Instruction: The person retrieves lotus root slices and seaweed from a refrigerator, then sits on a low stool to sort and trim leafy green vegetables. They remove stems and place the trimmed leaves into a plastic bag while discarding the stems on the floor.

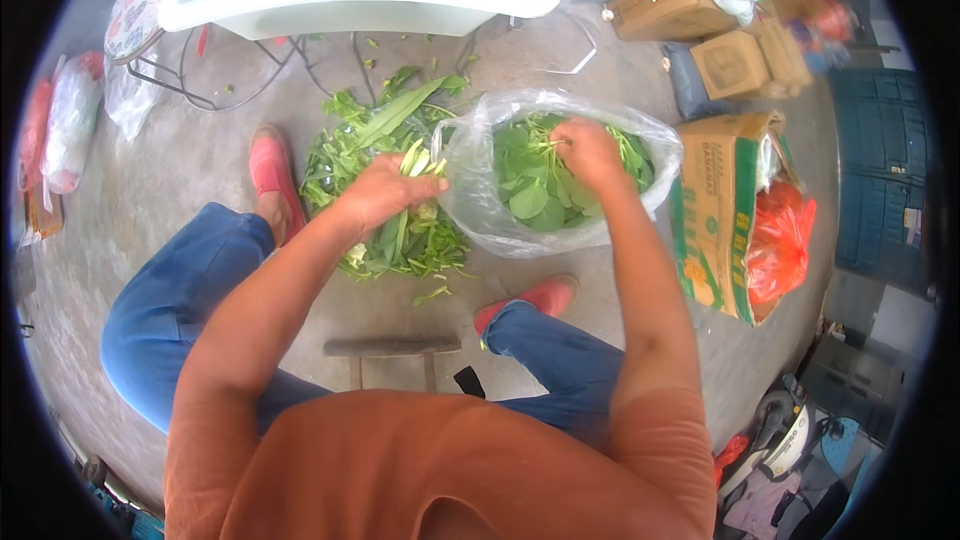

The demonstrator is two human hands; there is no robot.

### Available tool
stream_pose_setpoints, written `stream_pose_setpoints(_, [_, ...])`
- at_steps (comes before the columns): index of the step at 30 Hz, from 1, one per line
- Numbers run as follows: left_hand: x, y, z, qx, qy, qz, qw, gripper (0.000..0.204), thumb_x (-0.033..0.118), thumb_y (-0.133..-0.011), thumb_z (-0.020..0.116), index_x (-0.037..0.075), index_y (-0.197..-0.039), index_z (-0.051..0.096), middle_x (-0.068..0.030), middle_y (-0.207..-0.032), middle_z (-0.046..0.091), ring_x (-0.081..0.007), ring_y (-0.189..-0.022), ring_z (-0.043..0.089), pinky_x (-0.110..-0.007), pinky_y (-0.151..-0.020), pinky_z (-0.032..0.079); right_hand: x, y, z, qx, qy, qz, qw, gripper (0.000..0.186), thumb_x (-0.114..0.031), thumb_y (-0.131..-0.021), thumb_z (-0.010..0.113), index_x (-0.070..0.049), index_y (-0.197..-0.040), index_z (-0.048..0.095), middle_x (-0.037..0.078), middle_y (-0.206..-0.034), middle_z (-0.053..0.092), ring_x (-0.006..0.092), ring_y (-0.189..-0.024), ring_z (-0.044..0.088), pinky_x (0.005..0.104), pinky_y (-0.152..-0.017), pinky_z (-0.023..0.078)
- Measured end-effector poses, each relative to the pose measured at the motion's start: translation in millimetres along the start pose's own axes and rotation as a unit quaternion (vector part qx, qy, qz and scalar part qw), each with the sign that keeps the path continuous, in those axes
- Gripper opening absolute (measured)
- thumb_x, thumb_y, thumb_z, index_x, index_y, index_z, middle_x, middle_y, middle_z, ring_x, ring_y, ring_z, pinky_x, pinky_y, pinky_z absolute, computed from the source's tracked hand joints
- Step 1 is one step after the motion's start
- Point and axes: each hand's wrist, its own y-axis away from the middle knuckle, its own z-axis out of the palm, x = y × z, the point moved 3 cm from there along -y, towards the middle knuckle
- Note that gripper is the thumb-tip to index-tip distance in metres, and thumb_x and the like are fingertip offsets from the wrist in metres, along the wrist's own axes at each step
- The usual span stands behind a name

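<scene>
My left hand (398,185) is closed around several pale green stems (413,160) above a loose pile of leafy greens and trimmings (360,140) on the floor. To its right, an open clear plastic bag (470,195) holds round-leaved greens (530,195). My right hand (585,150) is inside the bag's mouth, its fingers pinched on the thin stems of those greens. Beyond the pile, a white plastic tub (360,10) with long green leaves in it rests on a wire-legged support.
A cardboard carton (705,210) with a red bag (780,250) stands right of the clear bag. Boxes (672,2) lie at back right, a floral seat (150,0) and bags (70,130) at left. A wooden stool (390,350) sits between my legs; blue crates (875,180) line the right.
</scene>
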Motion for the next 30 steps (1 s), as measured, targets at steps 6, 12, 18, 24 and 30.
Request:
stream_pose_setpoints(6, [25.6, -3.1, 45.5, 0.035, -0.127, 0.373, 0.918, 0.017, 0.016, -0.073, 0.069, 0.007, -0.086, 0.066, -0.0060, -0.072, 0.060, -0.0197, -0.065, 0.057, -0.029, -0.065, 0.045, -47.7, 34.9, -50.1, -0.140, -0.268, -0.034, 0.953, 0.003, -0.005, -0.078, 0.061, -0.002, -0.080, 0.062, -0.001, -0.065, 0.056, 0.0053, -0.060, 0.048, 0.0230, -0.054, 0.041])
stream_pose_setpoints(12, [38.0, 21.5, 69.7, -0.019, -0.242, 0.293, 0.925, 0.018, 0.024, -0.070, 0.069, 0.008, -0.079, 0.065, -0.0104, -0.074, 0.063, -0.0280, -0.068, 0.060, -0.036, -0.063, 0.047, -93.7, 73.2, -91.6, -0.139, -0.378, 0.027, 0.915, 0.005, -0.003, -0.077, 0.060, -0.002, -0.081, 0.061, -0.003, -0.066, 0.053, 0.0025, -0.062, 0.046, 0.0208, -0.053, 0.038])
stream_pose_setpoints(18, [48.8, 51.9, 72.6, -0.044, -0.332, 0.408, 0.849, 0.015, 0.019, -0.070, 0.067, 0.007, -0.080, 0.063, -0.0132, -0.072, 0.061, -0.0270, -0.063, 0.058, -0.036, -0.061, 0.046, -111.0, 101.7, -96.3, -0.110, -0.319, 0.016, 0.941, 0.009, -0.008, -0.076, 0.062, -0.002, -0.082, 0.060, -0.001, -0.066, 0.055, 0.0048, -0.062, 0.047, 0.0231, -0.053, 0.039])
stream_pose_setpoints(24, [48.7, 66.1, 68.4, -0.116, -0.199, 0.246, 0.941, 0.014, 0.015, -0.075, 0.064, 0.004, -0.083, 0.062, -0.0070, -0.069, 0.060, -0.0142, -0.059, 0.052, -0.029, -0.058, 0.044, -111.2, 113.1, -98.8, 0.076, -0.103, -0.066, 0.990, 0.011, -0.012, -0.077, 0.062, -0.001, -0.079, 0.058, 0.000, -0.065, 0.056, 0.0080, -0.057, 0.050, 0.0257, -0.052, 0.041])
stream_pose_setpoints(30, [38.4, 62.1, 45.8, -0.090, -0.047, 0.187, 0.977, 0.009, 0.012, -0.081, 0.061, 0.004, -0.084, 0.063, 0.0010, -0.071, 0.059, -0.0069, -0.063, 0.050, -0.023, -0.059, 0.042, -110.6, 113.1, -95.7, -0.049, -0.400, 0.077, 0.912, 0.013, -0.014, -0.080, 0.062, -0.003, -0.075, 0.057, 0.001, -0.062, 0.055, 0.0064, -0.054, 0.048, 0.0221, -0.049, 0.039])
